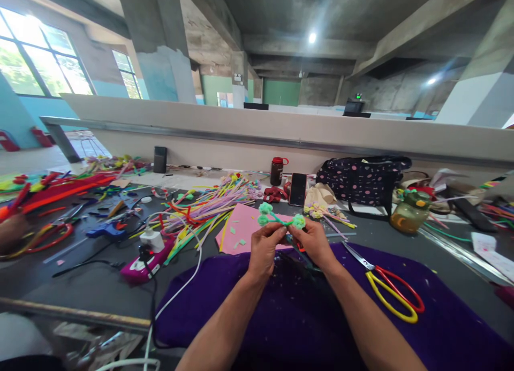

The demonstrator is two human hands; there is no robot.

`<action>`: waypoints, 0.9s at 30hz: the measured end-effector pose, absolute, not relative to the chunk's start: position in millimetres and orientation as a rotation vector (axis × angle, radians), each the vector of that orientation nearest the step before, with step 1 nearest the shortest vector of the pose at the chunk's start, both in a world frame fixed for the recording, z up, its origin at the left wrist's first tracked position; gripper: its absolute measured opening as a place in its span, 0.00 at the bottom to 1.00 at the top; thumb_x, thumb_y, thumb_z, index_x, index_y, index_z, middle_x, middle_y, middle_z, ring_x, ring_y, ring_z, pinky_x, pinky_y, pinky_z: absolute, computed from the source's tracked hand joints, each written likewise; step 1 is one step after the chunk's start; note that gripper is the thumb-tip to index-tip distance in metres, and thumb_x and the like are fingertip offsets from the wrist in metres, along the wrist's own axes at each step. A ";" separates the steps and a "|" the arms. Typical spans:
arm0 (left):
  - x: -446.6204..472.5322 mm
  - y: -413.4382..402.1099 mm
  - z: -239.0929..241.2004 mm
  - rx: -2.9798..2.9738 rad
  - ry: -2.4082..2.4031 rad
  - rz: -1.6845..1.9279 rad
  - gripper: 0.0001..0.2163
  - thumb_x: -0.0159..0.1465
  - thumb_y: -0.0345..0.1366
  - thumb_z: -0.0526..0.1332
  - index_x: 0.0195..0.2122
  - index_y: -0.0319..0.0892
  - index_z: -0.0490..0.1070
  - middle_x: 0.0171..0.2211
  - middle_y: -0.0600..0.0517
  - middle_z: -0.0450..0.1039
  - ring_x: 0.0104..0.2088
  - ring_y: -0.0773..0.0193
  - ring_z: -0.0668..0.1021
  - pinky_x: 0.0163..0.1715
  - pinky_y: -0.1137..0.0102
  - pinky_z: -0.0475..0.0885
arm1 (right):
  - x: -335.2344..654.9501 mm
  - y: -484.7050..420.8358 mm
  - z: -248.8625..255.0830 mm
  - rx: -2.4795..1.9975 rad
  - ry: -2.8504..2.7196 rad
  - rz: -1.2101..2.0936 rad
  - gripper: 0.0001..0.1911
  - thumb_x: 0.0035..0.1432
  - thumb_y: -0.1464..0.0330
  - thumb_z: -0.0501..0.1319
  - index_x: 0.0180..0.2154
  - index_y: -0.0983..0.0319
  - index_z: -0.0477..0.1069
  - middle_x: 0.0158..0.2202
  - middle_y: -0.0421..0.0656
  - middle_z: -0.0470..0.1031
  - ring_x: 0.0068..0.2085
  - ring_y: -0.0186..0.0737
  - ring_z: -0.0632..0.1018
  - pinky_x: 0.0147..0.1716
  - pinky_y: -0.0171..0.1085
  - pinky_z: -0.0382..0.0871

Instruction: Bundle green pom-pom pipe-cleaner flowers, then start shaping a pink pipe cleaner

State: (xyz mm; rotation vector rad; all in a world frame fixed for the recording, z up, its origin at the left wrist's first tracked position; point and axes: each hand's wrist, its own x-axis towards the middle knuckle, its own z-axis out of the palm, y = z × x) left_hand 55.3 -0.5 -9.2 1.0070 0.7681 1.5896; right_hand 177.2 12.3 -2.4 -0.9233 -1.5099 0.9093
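Observation:
Both my hands are raised over a purple cloth point(281, 312) and pinch one small craft piece: a green pipe-cleaner stem point(281, 220) with three light green fuzzy flower heads at its tips. My left hand point(264, 249) grips the stem from the left with fingers closed. My right hand point(314, 241) grips it from the right, just below the right flower head. A pink sheet point(236, 233) with green scraps lies behind the hands.
Scissors with red and yellow handles point(391, 290) lie on the cloth to the right. A heap of coloured pipe cleaners point(201, 207), a glue gun point(105, 231) and a pink power strip point(145, 261) sit left. A dotted bag point(361, 181), phone point(297, 189) and bottles stand behind.

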 end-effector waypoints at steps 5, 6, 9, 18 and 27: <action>55.7 -3.0 -4.7 1.036 0.753 1.561 0.06 0.48 0.34 0.65 0.25 0.37 0.74 0.21 0.54 0.71 0.21 0.70 0.70 0.23 0.75 0.66 | 178.0 13.1 -2.3 -0.949 -1.425 0.985 0.08 0.46 0.65 0.61 0.24 0.63 0.70 0.17 0.36 0.65 0.18 0.30 0.64 0.17 0.29 0.57; 55.3 -3.2 -4.0 1.033 0.755 1.543 0.06 0.47 0.34 0.66 0.25 0.37 0.74 0.20 0.54 0.71 0.21 0.70 0.70 0.23 0.74 0.66 | 178.2 13.2 -1.6 -0.952 -1.421 0.979 0.08 0.45 0.64 0.61 0.25 0.64 0.70 0.18 0.37 0.67 0.19 0.30 0.65 0.18 0.30 0.58; 53.7 -2.8 -3.5 1.028 0.745 1.507 0.06 0.47 0.35 0.66 0.24 0.37 0.74 0.19 0.54 0.71 0.20 0.70 0.71 0.24 0.74 0.66 | 178.1 12.4 1.0 -0.950 -1.416 0.976 0.10 0.45 0.63 0.62 0.25 0.65 0.71 0.20 0.39 0.69 0.21 0.31 0.66 0.19 0.30 0.59; 49.7 3.5 -5.8 0.913 0.717 1.479 0.08 0.46 0.36 0.67 0.23 0.37 0.70 0.19 0.55 0.70 0.19 0.71 0.70 0.21 0.75 0.65 | 170.8 4.1 -0.1 -0.902 -1.500 0.773 0.06 0.46 0.67 0.61 0.26 0.63 0.72 0.20 0.38 0.68 0.21 0.32 0.67 0.20 0.31 0.61; 40.6 7.3 -5.8 0.915 0.715 1.331 0.10 0.47 0.37 0.66 0.23 0.38 0.68 0.19 0.56 0.69 0.18 0.73 0.69 0.21 0.77 0.64 | 170.7 7.8 -3.7 -0.865 -1.477 0.889 0.05 0.46 0.66 0.61 0.23 0.62 0.70 0.19 0.36 0.65 0.18 0.30 0.64 0.17 0.30 0.57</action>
